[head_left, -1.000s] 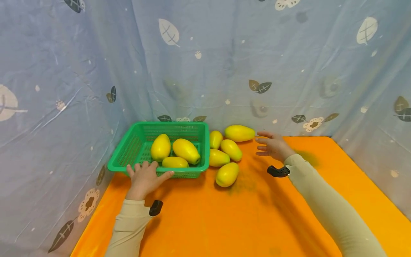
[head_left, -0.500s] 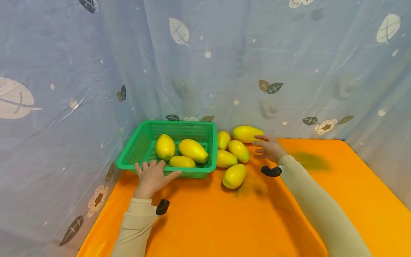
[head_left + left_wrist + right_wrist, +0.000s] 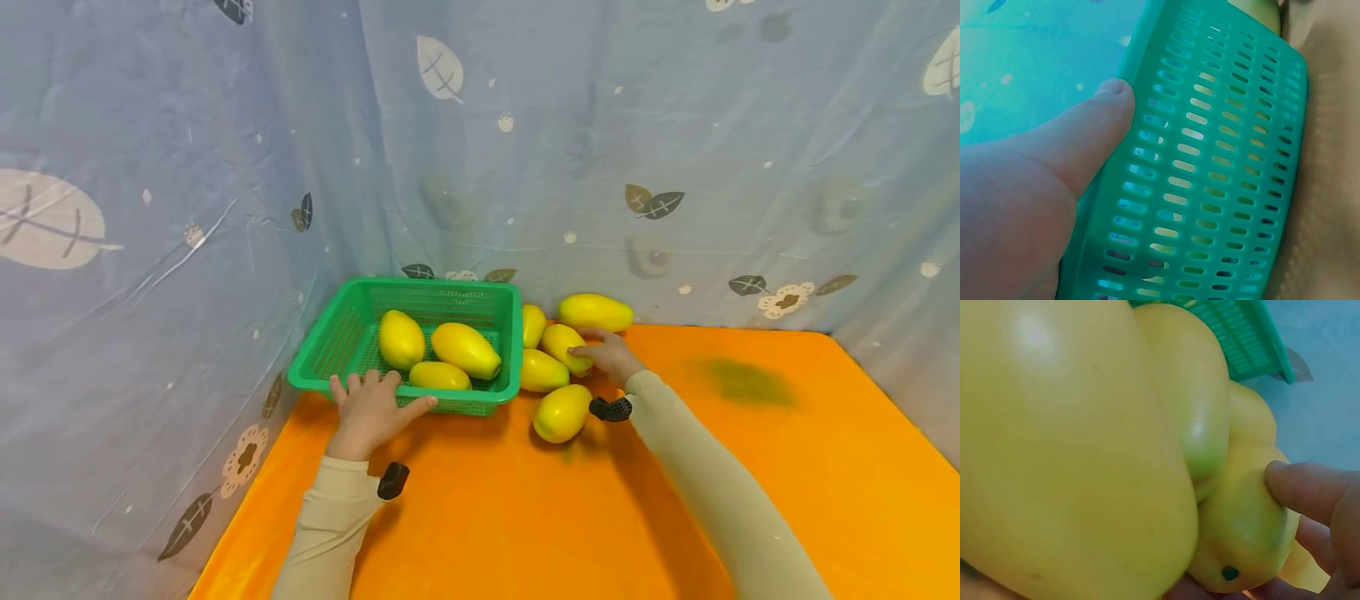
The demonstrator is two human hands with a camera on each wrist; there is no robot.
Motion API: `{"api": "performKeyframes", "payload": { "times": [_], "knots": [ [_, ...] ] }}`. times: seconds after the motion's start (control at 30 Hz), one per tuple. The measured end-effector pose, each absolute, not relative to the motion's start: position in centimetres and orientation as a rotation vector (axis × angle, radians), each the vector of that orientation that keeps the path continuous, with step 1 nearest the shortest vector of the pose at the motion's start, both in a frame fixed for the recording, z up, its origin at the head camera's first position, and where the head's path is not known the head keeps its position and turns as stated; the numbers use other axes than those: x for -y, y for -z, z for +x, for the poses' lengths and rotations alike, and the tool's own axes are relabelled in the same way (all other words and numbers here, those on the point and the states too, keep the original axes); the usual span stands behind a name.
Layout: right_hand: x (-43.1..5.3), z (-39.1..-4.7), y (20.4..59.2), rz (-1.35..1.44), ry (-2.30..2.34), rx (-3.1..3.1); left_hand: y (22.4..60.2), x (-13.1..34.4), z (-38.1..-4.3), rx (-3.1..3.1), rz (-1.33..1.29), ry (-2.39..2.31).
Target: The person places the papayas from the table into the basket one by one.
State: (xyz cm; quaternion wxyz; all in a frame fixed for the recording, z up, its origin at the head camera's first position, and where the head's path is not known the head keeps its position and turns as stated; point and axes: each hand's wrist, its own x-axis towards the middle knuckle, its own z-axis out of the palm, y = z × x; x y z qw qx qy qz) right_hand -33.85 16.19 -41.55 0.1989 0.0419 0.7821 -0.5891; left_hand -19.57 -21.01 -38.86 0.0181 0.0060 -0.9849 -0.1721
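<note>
Beside the green basket [image 3: 480,397], on the orange tabletop [image 3: 487,500], a person's right hand [image 3: 613,357] has its thumb and fingers around one yellow fruit [image 3: 566,347]. That fruit lies within the grasp: the thumb tip presses its upper side while the fingers reach round the far side, and its underside seems to rest on the table, though I can't tell for certain. The left hand [image 3: 369,414] isn't clenched; its fingers lie relaxed over the basket's near rim, with the thumb along the outside.

The grasped fruit's long axis slants from back left to front right, its dark stem spot [image 3: 1230,573] at the end facing the person. The back fruit [image 3: 596,312] lies nearly crosswise, near the leaf-print curtain [image 3: 525,183]. The front fruit [image 3: 562,413] slants the other way, from back right to front left.

I count eight fruits altogether: five on the table to the basket's right, including the grasped one, and three inside the basket. There's one basket, its long side running left to right, and two hands.
</note>
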Motion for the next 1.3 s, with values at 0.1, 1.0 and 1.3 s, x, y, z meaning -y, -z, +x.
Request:
{"api": "performKeyframes", "payload": {
  "times": [0.1,1.0,1.3],
  "knots": [
    [-16.1,-33.9,41.7,0.125,1.631,-2.234,38.8,20.9,-19.6,3.057,0.014,0.534],
    [-7.4,-32.6,30.1,-0.153,1.741,-2.112,39.0,21.1,-19.6,3.089,0.033,0.476],
    [-2.0,-32.3,32.3,-0.218,1.574,-2.207,38.6,20.9,-19.8,3.084,0.047,0.485]
  ]
}}
